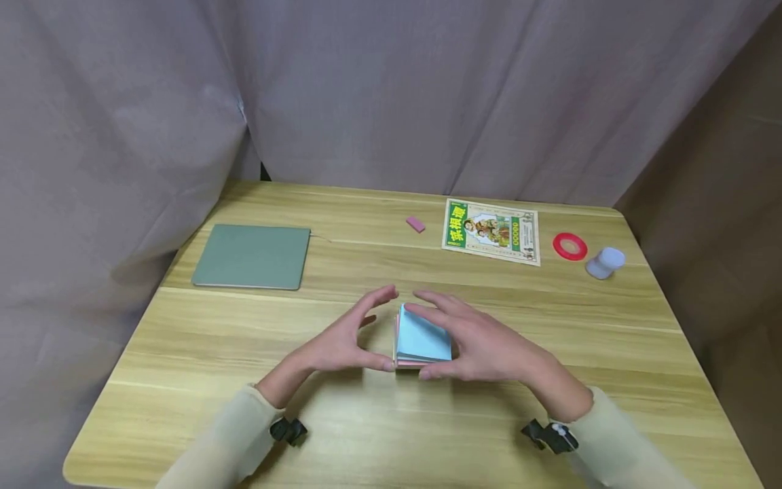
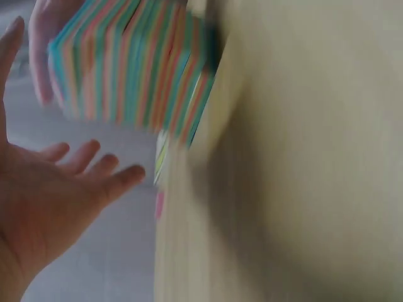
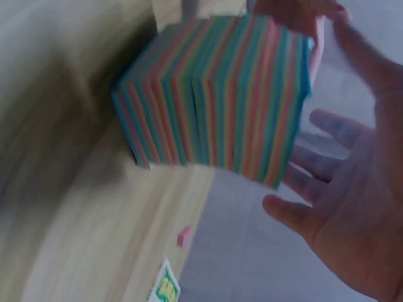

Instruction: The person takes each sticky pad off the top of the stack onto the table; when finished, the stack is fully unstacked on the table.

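A tall stack of coloured note paper (image 1: 424,337) stands on the wooden table between the two hands, its top sheet light blue. Its sides show blue, pink and yellow stripes, and the layers sit slightly uneven in the right wrist view. My left hand (image 1: 342,336) is at the stack's left side, thumb tip right at the near left corner, its other fingers spread beyond the far left corner. On the other side my right hand (image 1: 482,339) arches over the stack's right part, hiding it, with the thumb at the near edge and fingers spread toward the far edge.
A green notebook (image 1: 253,257) lies at the back left. Farther back are a pink eraser (image 1: 415,224) and an illustrated booklet (image 1: 491,231). A red tape roll (image 1: 570,246) and a small white container (image 1: 605,263) sit at the right. Grey curtains (image 1: 379,88) hang behind the table.
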A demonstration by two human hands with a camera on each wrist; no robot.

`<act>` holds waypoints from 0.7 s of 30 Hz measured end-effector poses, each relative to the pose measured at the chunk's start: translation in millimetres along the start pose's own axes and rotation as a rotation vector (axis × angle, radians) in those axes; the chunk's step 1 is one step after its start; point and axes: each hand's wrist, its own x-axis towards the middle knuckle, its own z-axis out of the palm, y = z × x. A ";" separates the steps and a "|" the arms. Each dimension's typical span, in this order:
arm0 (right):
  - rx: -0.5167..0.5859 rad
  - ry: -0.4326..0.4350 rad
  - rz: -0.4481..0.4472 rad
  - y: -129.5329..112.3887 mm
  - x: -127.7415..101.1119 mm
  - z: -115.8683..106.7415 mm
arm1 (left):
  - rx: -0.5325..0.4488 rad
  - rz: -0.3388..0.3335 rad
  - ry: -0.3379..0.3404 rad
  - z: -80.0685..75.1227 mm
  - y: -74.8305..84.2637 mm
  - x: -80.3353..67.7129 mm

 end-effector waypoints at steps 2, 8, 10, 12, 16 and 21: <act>-0.019 0.003 -0.008 -3.1 1.8 6.2 | 0.008 -0.014 -0.004 10.5 -1.4 2.4; -0.053 0.034 0.003 -3.6 5.4 14.6 | 0.014 -0.032 0.045 29.4 -5.8 9.5; -0.053 0.047 0.006 -3.3 5.6 14.8 | -0.011 -0.025 0.056 32.9 -6.7 11.9; -0.051 0.059 0.006 -3.4 5.8 14.2 | -0.032 -0.019 0.063 35.3 -7.3 13.7; -0.056 0.074 0.004 -3.9 5.8 11.9 | -0.057 -0.022 0.052 37.4 -9.0 14.5; -0.006 0.099 0.034 -2.8 5.6 0.5 | -0.038 -0.036 0.051 36.9 -10.7 13.8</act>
